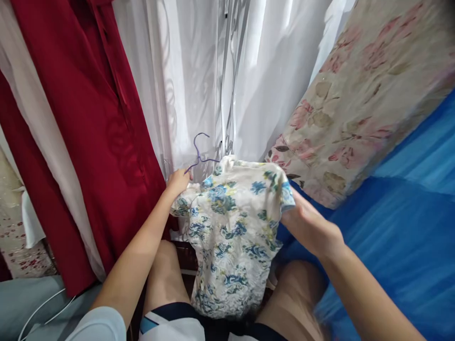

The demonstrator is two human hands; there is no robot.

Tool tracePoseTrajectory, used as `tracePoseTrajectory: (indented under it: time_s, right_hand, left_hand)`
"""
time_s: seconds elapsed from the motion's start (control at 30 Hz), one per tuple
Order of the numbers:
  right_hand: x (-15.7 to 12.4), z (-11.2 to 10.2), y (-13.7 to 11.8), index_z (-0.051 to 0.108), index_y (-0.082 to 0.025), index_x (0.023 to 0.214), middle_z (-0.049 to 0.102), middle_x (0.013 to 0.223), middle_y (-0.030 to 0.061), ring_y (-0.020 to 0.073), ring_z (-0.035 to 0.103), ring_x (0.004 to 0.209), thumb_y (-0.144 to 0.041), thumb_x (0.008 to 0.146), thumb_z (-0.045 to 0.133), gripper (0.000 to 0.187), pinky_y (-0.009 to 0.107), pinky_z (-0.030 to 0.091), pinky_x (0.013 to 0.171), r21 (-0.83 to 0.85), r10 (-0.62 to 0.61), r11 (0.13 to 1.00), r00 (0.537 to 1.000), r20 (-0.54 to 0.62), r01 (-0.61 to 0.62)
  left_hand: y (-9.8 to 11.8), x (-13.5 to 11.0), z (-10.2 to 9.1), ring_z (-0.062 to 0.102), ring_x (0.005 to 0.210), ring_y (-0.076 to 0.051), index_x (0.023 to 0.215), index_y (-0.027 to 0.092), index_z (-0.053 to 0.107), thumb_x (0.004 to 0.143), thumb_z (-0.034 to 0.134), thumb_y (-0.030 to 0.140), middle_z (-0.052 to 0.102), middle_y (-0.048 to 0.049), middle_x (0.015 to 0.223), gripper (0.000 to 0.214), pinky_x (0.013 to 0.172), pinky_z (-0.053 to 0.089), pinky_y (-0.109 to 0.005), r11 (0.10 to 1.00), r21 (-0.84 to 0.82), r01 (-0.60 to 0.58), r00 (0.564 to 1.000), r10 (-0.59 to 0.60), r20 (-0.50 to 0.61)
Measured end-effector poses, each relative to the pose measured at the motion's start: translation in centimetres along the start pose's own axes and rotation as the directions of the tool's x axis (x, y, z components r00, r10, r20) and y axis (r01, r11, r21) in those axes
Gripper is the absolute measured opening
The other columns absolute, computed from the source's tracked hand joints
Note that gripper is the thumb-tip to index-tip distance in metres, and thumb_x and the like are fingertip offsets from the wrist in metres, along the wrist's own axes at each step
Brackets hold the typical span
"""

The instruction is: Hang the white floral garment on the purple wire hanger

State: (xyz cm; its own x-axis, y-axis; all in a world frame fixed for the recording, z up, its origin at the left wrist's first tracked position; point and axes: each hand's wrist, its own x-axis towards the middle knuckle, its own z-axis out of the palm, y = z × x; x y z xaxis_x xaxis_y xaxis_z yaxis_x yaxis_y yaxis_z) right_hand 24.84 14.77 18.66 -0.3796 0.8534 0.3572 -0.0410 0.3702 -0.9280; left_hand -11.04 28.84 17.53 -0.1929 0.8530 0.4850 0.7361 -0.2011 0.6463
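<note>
A white short-sleeved blouse point(238, 227) with blue, green and yellow flowers hangs before me over my lap, its cloth wrinkled. A thin purple clothes hanger point(199, 155) stands up at its left shoulder, hook on top. One arm of the hanger runs down into my left hand point(178, 182), which is closed on it beside the left sleeve. The other arm passes behind the neckline. My right hand point(302, 218) holds the blouse up at the right sleeve; its fingertips are hidden by the cloth.
Dark red curtains point(81, 118) hang on the left and white sheer curtains point(280, 76) straight ahead. To the right are a cream cloth with pink flowers point(341, 123) and bright blue fabric point(398, 237). A white cable point(42, 305) lies on grey fabric point(28, 293) at lower left.
</note>
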Motion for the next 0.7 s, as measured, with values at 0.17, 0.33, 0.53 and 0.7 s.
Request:
tracePoseTrajectory:
  time_s: [0.17, 0.33, 0.53, 0.7]
  right_hand:
    - [-2.9, 2.1, 2.2, 0.067, -0.028, 0.123, 0.068, 0.123, 0.0099, 0.0325, 0.062, 0.117, -0.06, 0.083, 0.062, 0.051, 0.048, 0.047, 0.103, -0.072, 0.08, 0.996, 0.848, 0.524, -0.05]
    - [-1.4, 5.8, 5.6, 0.027, -0.034, 0.154, 0.036, 0.157, 0.0082, 0.0314, 0.035, 0.143, -0.035, 0.081, 0.07, 0.085, 0.055, 0.029, 0.117, -0.508, -0.117, 0.826, 0.957, 0.266, 0.242]
    - [-0.1, 8.4, 8.0, 0.011, -0.029, 0.158, 0.022, 0.16, 0.0165, 0.0414, 0.036, 0.141, -0.024, 0.07, 0.071, 0.107, 0.055, 0.05, 0.098, -0.751, -0.283, 0.568, 0.937, 0.206, 0.337]
    - [-2.9, 5.1, 8.4, 0.023, -0.034, 0.154, 0.047, 0.148, 0.0098, 0.0338, 0.054, 0.129, -0.035, 0.079, 0.066, 0.086, 0.043, 0.055, 0.093, -0.793, -0.312, 0.558, 0.947, 0.074, 0.246]
  left_hand:
    - [-3.0, -2.3, -0.6, 0.044, 0.053, -0.014, 0.068, 0.018, 0.061, 0.093, 0.031, 0.062, 0.049, -0.0027, 0.057, 0.059, 0.052, 0.034, -0.026, 0.866, -0.5, -0.017, 0.977, -0.092, -0.192]
    - [0.9, -7.2, 2.2, 0.034, 0.044, -0.009, 0.098, 0.019, 0.063, 0.09, 0.027, 0.071, 0.051, -0.0006, 0.064, 0.063, 0.048, 0.036, -0.025, 0.57, -0.812, 0.123, 0.988, 0.01, 0.157]
    - [8.4, -13.1, 6.4, 0.061, 0.07, -0.014, 0.132, 0.037, 0.048, 0.09, 0.057, 0.049, 0.066, -0.0046, 0.108, 0.045, 0.065, 0.051, -0.029, 0.274, -0.839, 0.471, 0.812, 0.237, 0.533]
    - [8.3, -13.8, 7.1, 0.062, 0.114, -0.025, 0.125, 0.033, 0.055, 0.069, 0.084, 0.032, 0.059, -0.0079, 0.131, 0.063, 0.094, 0.051, -0.037, 0.115, -0.834, 0.54, 0.768, 0.336, 0.545]
